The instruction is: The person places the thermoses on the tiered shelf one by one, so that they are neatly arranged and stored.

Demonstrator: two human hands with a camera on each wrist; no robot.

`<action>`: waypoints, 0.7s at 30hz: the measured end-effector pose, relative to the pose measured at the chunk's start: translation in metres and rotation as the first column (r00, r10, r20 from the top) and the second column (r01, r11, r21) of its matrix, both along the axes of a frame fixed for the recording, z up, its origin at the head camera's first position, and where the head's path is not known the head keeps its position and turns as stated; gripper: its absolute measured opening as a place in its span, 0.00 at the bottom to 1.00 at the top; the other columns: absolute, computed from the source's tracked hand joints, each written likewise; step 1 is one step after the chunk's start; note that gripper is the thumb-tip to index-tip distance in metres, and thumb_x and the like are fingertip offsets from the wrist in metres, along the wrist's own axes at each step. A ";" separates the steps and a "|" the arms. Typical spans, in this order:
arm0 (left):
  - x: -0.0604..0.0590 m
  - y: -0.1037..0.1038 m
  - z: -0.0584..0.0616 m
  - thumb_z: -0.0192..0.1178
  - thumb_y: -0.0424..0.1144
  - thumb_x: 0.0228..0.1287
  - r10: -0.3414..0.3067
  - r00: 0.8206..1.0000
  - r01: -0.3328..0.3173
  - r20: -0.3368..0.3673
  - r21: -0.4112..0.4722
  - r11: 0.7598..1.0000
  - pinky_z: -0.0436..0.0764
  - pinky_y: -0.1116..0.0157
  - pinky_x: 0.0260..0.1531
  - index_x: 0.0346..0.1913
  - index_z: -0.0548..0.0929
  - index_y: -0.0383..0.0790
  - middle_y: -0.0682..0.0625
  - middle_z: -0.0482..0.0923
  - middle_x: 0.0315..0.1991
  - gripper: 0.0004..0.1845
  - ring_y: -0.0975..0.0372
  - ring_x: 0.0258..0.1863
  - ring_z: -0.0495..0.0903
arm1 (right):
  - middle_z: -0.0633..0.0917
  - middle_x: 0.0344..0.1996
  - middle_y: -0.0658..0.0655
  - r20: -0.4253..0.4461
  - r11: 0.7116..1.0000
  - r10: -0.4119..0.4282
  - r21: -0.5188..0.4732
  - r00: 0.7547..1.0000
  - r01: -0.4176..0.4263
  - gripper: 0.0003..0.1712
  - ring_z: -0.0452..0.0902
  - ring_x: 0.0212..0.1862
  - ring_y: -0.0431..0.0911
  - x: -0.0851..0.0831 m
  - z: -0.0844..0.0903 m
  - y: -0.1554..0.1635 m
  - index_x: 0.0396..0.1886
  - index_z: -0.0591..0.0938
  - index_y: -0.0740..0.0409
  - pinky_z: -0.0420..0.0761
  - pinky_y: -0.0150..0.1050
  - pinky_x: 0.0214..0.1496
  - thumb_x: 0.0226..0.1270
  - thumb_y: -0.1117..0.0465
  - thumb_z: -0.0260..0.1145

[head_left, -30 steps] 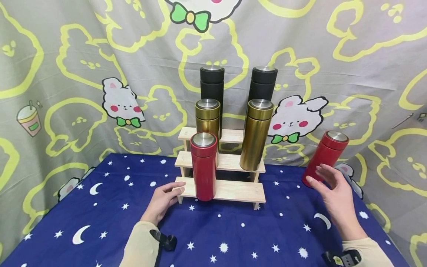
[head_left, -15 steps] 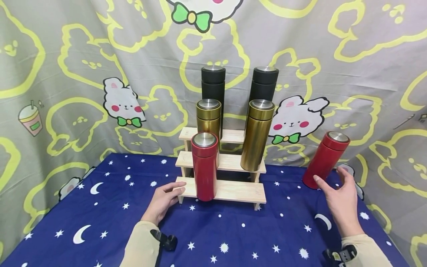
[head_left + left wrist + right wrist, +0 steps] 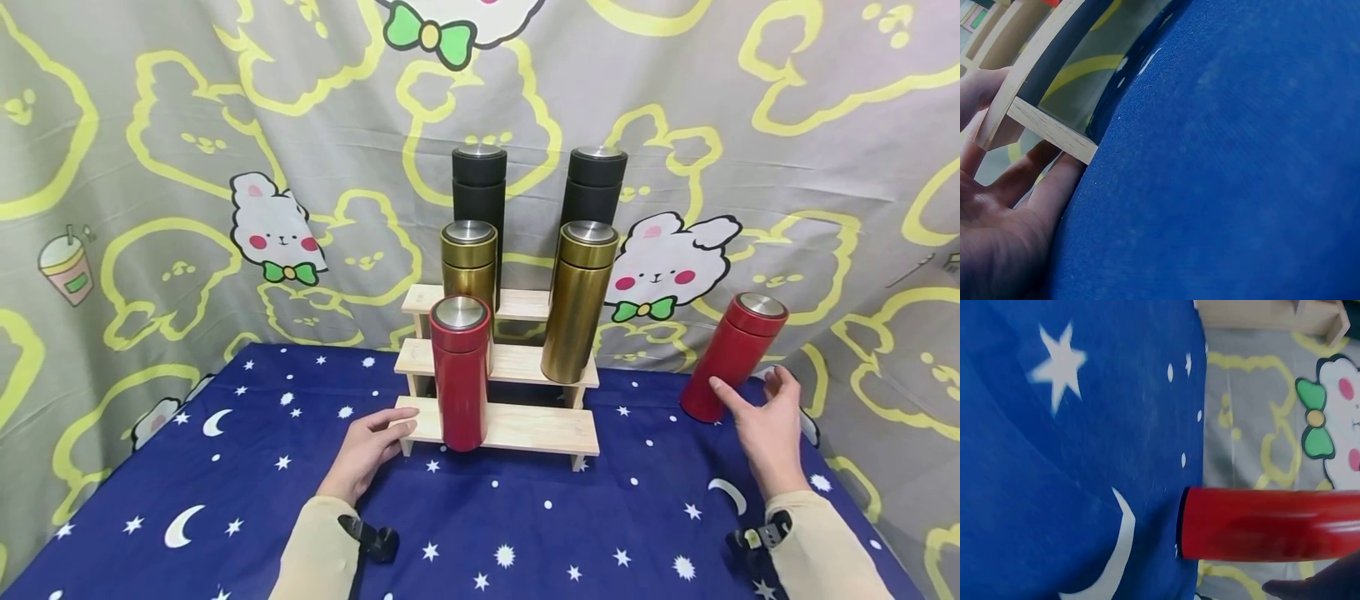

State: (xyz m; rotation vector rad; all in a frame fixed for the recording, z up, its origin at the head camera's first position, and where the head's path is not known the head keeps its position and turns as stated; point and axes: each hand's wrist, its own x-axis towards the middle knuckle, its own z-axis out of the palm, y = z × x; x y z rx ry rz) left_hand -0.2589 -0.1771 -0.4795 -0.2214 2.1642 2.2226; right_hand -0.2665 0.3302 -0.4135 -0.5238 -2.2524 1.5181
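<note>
A wooden three-step stand [image 3: 517, 427] sits mid-table. On it are two black flasks [image 3: 478, 192] on top, two gold flasks [image 3: 577, 300] on the middle step and one red flask [image 3: 459, 371] on the lowest step. My left hand [image 3: 371, 446] rests against the lowest step's left end [image 3: 1047, 128], fingers straight. A second red flask [image 3: 733, 357] stands on the cloth at the right, leaning toward the backdrop; the right wrist view shows its red body [image 3: 1272, 524]. My right hand [image 3: 761, 421] is open just in front of this flask, fingers spread at its base; contact is unclear.
A dark blue cloth with stars and moons [image 3: 525, 533] covers the table. A grey backdrop with yellow outlines and rabbit prints [image 3: 277, 233] hangs close behind the stand and round both sides. Black wrist straps [image 3: 371, 542] show on both sleeves.
My right hand has moved forward and to the right, closing in on the base of the right red flask. The left hand and the stand have stayed put.
</note>
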 end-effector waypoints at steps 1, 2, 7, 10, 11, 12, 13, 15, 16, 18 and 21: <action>0.000 0.000 0.000 0.71 0.36 0.58 0.000 1.000 0.000 0.000 0.003 1.000 0.79 0.57 0.51 0.52 0.86 0.35 0.44 0.76 0.59 0.18 0.57 0.49 0.78 | 0.45 0.77 0.62 0.002 1.000 0.011 -0.002 1.000 -0.011 0.58 0.39 0.76 0.55 -0.003 -0.001 0.001 0.79 0.38 0.58 0.47 0.53 0.74 0.66 0.45 0.66; 0.000 0.000 0.000 0.71 0.36 0.58 0.001 1.000 -0.001 0.000 0.002 1.000 0.79 0.57 0.51 0.52 0.86 0.35 0.44 0.76 0.59 0.18 0.57 0.48 0.78 | 0.44 0.77 0.63 0.003 1.000 0.025 -0.003 1.000 -0.025 0.59 0.38 0.76 0.56 -0.005 -0.001 0.002 0.78 0.37 0.59 0.46 0.54 0.74 0.66 0.45 0.66; 0.000 0.000 0.000 0.71 0.36 0.58 0.004 1.000 -0.004 0.002 0.005 1.000 0.79 0.57 0.51 0.52 0.86 0.35 0.44 0.76 0.59 0.18 0.57 0.49 0.78 | 0.41 0.76 0.67 0.006 0.996 0.083 0.027 0.997 -0.083 0.61 0.37 0.76 0.60 -0.014 -0.006 0.006 0.77 0.35 0.64 0.44 0.58 0.73 0.65 0.45 0.67; 0.000 0.000 -0.001 0.71 0.36 0.58 0.005 1.000 -0.005 0.000 0.008 1.000 0.79 0.58 0.51 0.51 0.86 0.35 0.44 0.76 0.59 0.18 0.57 0.49 0.78 | 0.42 0.76 0.68 0.005 0.996 0.092 0.019 0.996 -0.093 0.61 0.37 0.75 0.61 -0.019 -0.009 0.008 0.77 0.35 0.63 0.44 0.59 0.72 0.65 0.45 0.67; 0.000 0.000 -0.001 0.71 0.36 0.58 0.005 1.000 -0.005 -0.001 0.009 1.000 0.79 0.58 0.51 0.51 0.86 0.35 0.44 0.76 0.59 0.18 0.57 0.49 0.78 | 0.43 0.76 0.68 0.005 0.996 0.094 0.014 0.996 -0.094 0.61 0.38 0.75 0.61 -0.020 -0.010 0.009 0.77 0.35 0.63 0.45 0.60 0.72 0.65 0.45 0.67; 0.000 0.000 -0.001 0.71 0.36 0.58 0.006 1.000 -0.006 -0.002 0.009 1.000 0.79 0.58 0.51 0.51 0.86 0.35 0.44 0.76 0.59 0.18 0.57 0.48 0.79 | 0.43 0.76 0.68 0.004 0.996 0.093 0.008 0.996 -0.093 0.61 0.39 0.75 0.61 -0.021 -0.010 0.009 0.77 0.35 0.62 0.46 0.60 0.72 0.65 0.45 0.67; 0.000 0.000 -0.001 0.71 0.35 0.58 0.007 1.000 -0.007 -0.002 0.010 1.000 0.79 0.58 0.50 0.51 0.86 0.35 0.44 0.76 0.59 0.18 0.57 0.48 0.79 | 0.44 0.76 0.68 0.004 0.996 0.091 0.005 0.996 -0.091 0.61 0.40 0.75 0.61 -0.023 -0.011 0.010 0.77 0.35 0.62 0.47 0.60 0.72 0.65 0.45 0.67; 0.000 0.000 0.000 0.71 0.35 0.58 0.007 1.000 -0.007 -0.001 0.010 1.000 0.79 0.58 0.51 0.51 0.86 0.35 0.44 0.76 0.59 0.18 0.57 0.48 0.79 | 0.48 0.75 0.68 0.002 0.996 0.083 0.004 0.997 -0.083 0.60 0.44 0.75 0.61 -0.026 -0.012 0.010 0.78 0.37 0.61 0.50 0.60 0.72 0.65 0.45 0.67; 0.000 0.000 0.000 0.71 0.35 0.58 0.006 1.000 -0.006 -0.001 0.008 1.000 0.79 0.57 0.51 0.51 0.86 0.35 0.44 0.76 0.59 0.18 0.57 0.49 0.79 | 0.50 0.75 0.68 0.004 0.997 0.079 0.006 0.997 -0.079 0.60 0.47 0.74 0.61 -0.027 -0.013 0.010 0.78 0.37 0.60 0.52 0.59 0.71 0.65 0.45 0.68; 0.000 0.000 0.000 0.71 0.35 0.58 0.005 1.000 -0.005 -0.001 0.006 1.000 0.78 0.57 0.52 0.52 0.86 0.35 0.43 0.76 0.59 0.18 0.57 0.49 0.79 | 0.53 0.74 0.68 0.007 0.998 0.069 -0.001 0.998 -0.069 0.59 0.50 0.73 0.61 -0.030 -0.014 0.010 0.77 0.39 0.60 0.54 0.58 0.71 0.65 0.46 0.68; 0.000 0.000 0.000 0.71 0.35 0.58 0.006 1.000 -0.006 0.000 0.002 1.000 0.78 0.56 0.52 0.52 0.86 0.35 0.44 0.76 0.59 0.18 0.57 0.49 0.79 | 0.56 0.73 0.67 0.014 0.998 0.061 -0.004 0.998 -0.061 0.58 0.54 0.72 0.60 -0.035 -0.016 0.010 0.77 0.40 0.58 0.57 0.56 0.71 0.64 0.46 0.69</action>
